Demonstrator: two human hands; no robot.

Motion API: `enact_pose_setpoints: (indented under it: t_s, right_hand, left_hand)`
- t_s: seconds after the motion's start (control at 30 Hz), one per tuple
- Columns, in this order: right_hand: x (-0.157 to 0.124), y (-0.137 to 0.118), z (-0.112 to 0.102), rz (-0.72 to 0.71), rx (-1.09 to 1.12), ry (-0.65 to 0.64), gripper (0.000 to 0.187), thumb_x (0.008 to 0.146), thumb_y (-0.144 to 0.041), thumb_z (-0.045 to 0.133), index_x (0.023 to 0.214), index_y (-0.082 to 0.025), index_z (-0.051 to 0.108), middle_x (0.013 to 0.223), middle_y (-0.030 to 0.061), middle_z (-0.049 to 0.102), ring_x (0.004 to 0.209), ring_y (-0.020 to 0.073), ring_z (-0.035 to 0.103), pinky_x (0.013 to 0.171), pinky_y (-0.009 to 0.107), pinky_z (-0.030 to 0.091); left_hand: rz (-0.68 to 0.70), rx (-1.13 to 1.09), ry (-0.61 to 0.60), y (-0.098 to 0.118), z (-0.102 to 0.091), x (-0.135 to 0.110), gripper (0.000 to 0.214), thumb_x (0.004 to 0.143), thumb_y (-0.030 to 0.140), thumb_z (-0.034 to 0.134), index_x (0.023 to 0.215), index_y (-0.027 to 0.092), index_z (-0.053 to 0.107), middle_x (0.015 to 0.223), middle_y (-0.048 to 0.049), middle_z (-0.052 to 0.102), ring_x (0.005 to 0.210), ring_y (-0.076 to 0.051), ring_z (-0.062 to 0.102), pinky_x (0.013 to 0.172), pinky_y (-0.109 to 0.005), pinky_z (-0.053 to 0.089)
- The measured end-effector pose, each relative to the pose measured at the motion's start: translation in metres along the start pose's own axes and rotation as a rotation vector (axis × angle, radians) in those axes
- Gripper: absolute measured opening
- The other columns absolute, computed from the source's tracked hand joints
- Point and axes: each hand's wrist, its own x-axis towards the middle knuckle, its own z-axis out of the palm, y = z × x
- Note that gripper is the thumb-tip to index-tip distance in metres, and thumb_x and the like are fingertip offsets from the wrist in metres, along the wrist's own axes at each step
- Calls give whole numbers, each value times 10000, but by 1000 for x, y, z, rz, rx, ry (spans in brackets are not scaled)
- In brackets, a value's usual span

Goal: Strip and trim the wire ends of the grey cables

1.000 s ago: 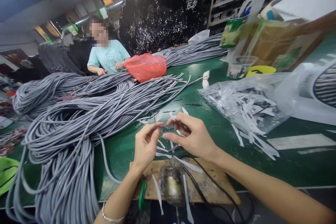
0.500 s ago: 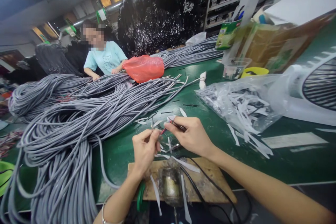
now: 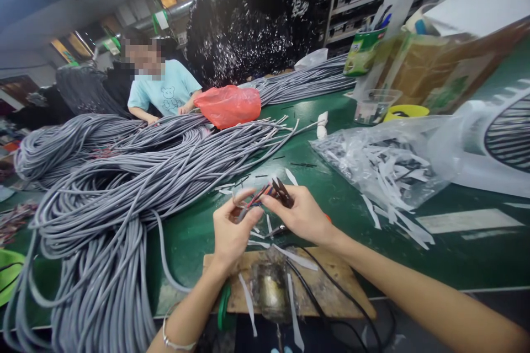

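In the head view, my left hand (image 3: 232, 231) grips the stripped end of a grey cable (image 3: 242, 214) between thumb and fingers. Thin red and dark wires (image 3: 257, 196) fan out of that end toward my right hand (image 3: 306, 212). Dark pliers (image 3: 282, 193) are tucked in my right hand, jaws pointing up and away from me. The right thumb and index finger also meet at the wires; their exact contact is blurred. White strips and small dark offcuts lie around both hands.
Bundled grey cables (image 3: 124, 193) cover the left side. A person in a light blue shirt (image 3: 165, 88) works behind them near a red bag (image 3: 229, 107). At right are a clear bag of white strips (image 3: 385, 160) and a fan (image 3: 476, 143). A motor-like cylinder (image 3: 273, 292) sits on a wooden board (image 3: 339, 281) in front.
My left fingers have spread and shifted their hold on the cable end, and more of the wires shows. The pliers in my right hand have turned, so their jaws now show apart.
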Motion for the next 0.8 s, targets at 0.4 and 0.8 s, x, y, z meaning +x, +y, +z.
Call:
enact_pose_setpoints:
  t_s: [0.4,0.8]
  right_hand:
    - [4,3,0,124,67,-16,300,706,-419,538,621,-135,584,485,-31,413,451,82,329,421,210,255]
    - [3,6,4,105,95,-29,218,676,-339,528,628,-135,587,508,-21,450,465,83,359,428,200,286]
  left_hand:
    - [-160,-128,29,2,-3,5,479,585,570,697,716,108,695,390,77,325,355,-33,219,355,-175,168]
    - [-132,-147,42,-4,-3,6,405,646,520,685,680,117,671,441,72,311,386,-32,228,359,-164,154]
